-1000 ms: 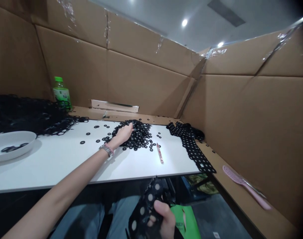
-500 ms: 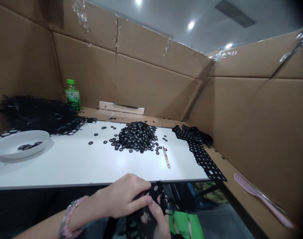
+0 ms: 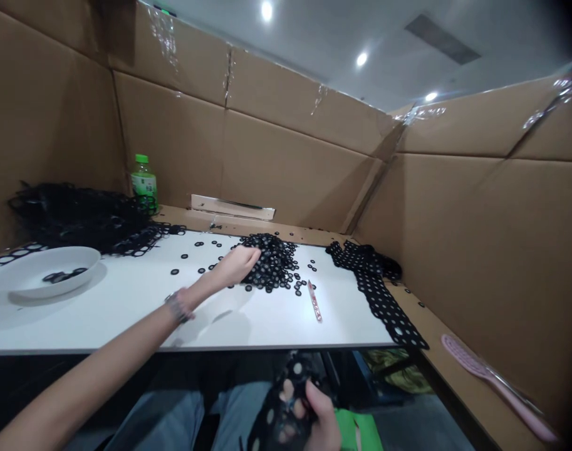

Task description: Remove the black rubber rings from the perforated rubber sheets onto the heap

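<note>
- Plainly, in the head view, our left hand (image 3: pixel 239 263) is over the near left side of the pile of small black discs (image 3: pixel 269 270); its fingers look bunched, but their tips are hidden, so we cannot tell whether they are closed or pinching a disc
- Our right hand (image 3: pixel 324 421) holds the dotted black sheet (image 3: pixel 296 371) below the front edge of the bench (image 3: pixel 126 294), thumb pressed on its face and the other fingers behind, showing through its holes; we judge that this grip steadies the limp sheet and leaves the left hand free to reach
- The pile sits mid-bench, likely because that spot is within easy reach, with loose discs strewn around it
- A dotted strip (image 3: pixel 382 307) lies along the right end of the bench, and the black mesh tangle (image 3: pixel 88 216) is heaped at the far left, perhaps so that neither mixes with the discs
- The white bowl (image 3: pixel 27 270), in front of the tangle, has a few dark pieces inside, its wall presumably there to contain them
- A slim packet (image 3: pixel 315 304) lies just beside the pile, probably for handiness
</note>
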Action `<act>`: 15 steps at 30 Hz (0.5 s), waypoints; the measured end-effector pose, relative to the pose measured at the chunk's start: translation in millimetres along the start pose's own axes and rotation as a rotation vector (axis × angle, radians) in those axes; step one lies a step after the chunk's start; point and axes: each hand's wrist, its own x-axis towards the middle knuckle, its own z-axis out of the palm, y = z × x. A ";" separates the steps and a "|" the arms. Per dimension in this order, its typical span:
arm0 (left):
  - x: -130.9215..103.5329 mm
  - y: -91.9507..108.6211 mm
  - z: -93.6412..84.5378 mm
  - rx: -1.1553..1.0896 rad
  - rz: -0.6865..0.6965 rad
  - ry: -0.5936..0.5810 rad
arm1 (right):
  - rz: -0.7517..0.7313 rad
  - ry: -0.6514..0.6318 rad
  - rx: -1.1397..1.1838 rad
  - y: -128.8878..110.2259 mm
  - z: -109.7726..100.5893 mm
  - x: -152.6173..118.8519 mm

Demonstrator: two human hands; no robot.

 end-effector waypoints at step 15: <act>14.8 28.8 7.8 -0.053 0.133 -0.030 | -0.226 -0.049 -0.096 6.2 18.2 11.8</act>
